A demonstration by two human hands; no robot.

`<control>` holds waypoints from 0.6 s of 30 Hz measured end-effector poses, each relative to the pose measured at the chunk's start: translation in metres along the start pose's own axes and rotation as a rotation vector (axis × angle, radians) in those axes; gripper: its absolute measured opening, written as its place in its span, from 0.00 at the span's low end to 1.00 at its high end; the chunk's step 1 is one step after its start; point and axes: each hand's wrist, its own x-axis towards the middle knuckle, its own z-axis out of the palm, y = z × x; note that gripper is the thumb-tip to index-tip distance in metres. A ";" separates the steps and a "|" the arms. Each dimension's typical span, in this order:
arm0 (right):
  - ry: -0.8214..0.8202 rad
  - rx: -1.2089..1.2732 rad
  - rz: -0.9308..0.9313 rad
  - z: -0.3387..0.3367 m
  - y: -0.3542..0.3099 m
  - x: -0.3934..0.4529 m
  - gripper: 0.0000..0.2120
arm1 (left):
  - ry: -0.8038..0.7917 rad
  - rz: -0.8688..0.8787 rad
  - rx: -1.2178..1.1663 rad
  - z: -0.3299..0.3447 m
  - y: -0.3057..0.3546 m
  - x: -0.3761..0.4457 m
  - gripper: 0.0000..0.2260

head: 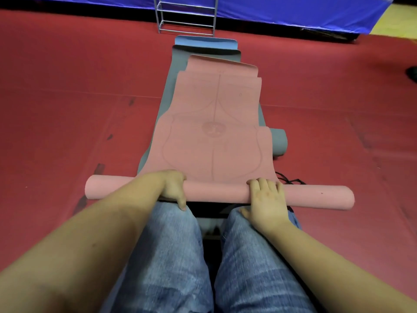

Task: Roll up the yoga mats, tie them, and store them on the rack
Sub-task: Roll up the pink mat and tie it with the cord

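Note:
A pink yoga mat (214, 136) lies stretched away from me on a stack of grey and blue mats (203, 45). Its near end is wound into a pink roll (216, 194) lying crosswise just in front of my knees. My left hand (173, 188) is curled over the roll left of centre, thumb hanging down its near side. My right hand (266, 199) lies on top of the roll right of centre, fingers spread and fairly straight. A metal rack (186, 16) stands at the far end of the mats.
A rolled grey mat (278, 141) lies to the right of the pink one, with black cords (291, 180) beside it. Red carpet (67, 109) covers the floor all round. A blue tarp (293, 10) runs along the back. A dark shoe (411, 73) shows at the right edge.

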 end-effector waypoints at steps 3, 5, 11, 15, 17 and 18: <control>-0.121 -0.040 0.006 -0.006 -0.004 0.012 0.31 | -0.036 -0.028 0.020 -0.002 0.002 0.006 0.31; -0.236 -0.044 -0.034 -0.012 -0.003 0.027 0.25 | 0.159 0.016 0.164 0.012 0.000 0.002 0.27; -0.583 0.112 -0.068 -0.024 0.001 0.063 0.24 | 0.652 0.040 0.382 0.054 -0.011 0.000 0.23; -0.408 0.043 -0.102 -0.014 0.008 0.046 0.27 | 0.356 0.019 0.304 0.022 -0.005 0.021 0.20; -0.261 0.020 -0.110 -0.006 0.010 0.031 0.30 | 0.146 0.041 0.188 0.005 -0.004 0.029 0.22; -0.192 0.009 -0.108 -0.003 0.009 0.028 0.32 | 0.060 0.032 0.127 -0.001 -0.004 0.033 0.24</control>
